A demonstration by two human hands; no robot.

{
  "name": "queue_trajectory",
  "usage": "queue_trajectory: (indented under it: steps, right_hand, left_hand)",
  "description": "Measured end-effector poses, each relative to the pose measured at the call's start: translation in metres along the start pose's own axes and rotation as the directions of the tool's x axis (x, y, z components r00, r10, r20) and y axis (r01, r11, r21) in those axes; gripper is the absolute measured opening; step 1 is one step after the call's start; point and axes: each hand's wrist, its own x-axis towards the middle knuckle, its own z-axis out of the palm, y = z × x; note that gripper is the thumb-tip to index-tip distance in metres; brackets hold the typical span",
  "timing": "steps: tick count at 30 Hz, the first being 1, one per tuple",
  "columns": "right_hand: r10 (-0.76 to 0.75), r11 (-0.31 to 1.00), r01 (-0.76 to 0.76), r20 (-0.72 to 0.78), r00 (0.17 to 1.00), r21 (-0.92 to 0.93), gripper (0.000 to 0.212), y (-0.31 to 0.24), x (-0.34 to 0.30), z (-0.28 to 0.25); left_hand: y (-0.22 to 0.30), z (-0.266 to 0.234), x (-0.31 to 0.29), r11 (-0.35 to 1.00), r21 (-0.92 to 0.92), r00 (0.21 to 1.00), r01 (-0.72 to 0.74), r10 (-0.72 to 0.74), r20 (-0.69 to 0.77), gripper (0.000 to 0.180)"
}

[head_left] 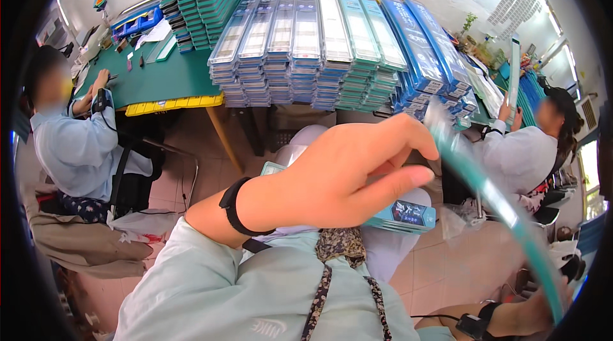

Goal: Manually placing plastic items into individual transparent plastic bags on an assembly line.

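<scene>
My left grip [338, 175] hung near the centre, thumb and fingers apart, just beside a blurred long teal case [504, 211] at half past three; my right grip [536, 312], at four o'clock, was clamped on its lower end; stacked packages [274, 53] stood at twelve.

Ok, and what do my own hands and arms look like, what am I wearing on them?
No gloves. Your left hand has a black wristband, with a loose pale mint sleeve further up that arm. On your right hand's side, a black strap carries a dark box with a thin black cable.
</scene>
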Motion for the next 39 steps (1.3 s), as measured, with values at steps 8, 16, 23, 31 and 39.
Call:
queue_trajectory:
  steps: [8, 16, 23, 31, 39]
  right_hand:
    - [0.268, -0.087, -0.092, 0.113, 0.957, 0.992, 0.032, -0.232, 0.058, 0.054]
    - [0.043, -0.45, -0.046, 0.073, 0.996, 0.892, 0.029, -0.312, 0.074, 0.08]
    - [0.044, -0.242, -0.286, 0.305, 0.951, 0.927, 0.04, -0.337, 0.074, 0.093]
    - [-0.451, -0.315, -0.654, 0.498, 0.741, 0.688, 0.037, -0.352, 0.019, 0.083]
    - [-0.904, 0.035, -0.74, 0.338, 0.264, 0.672, 0.057, -0.349, -0.027, 0.058]
  left_hand:
    - [0.016, 0.07, 0.014, 0.688, 0.524, 0.856, -0.502, 0.479, 0.191, 0.044]
    - [-0.004, 0.076, 0.011, 0.514, 0.757, 0.901, -0.403, 0.369, 0.229, 0.034]
    - [-0.03, 0.052, 0.022, 0.448, 0.845, 0.954, -0.29, 0.202, 0.221, 0.043]
    - [-0.099, -0.002, 0.06, 0.454, 0.882, 0.986, -0.126, 0.151, 0.063, 0.054]
    - [-0.153, -0.024, 0.084, 0.492, 0.87, 0.996, -0.027, -0.062, 0.066, 0.046]
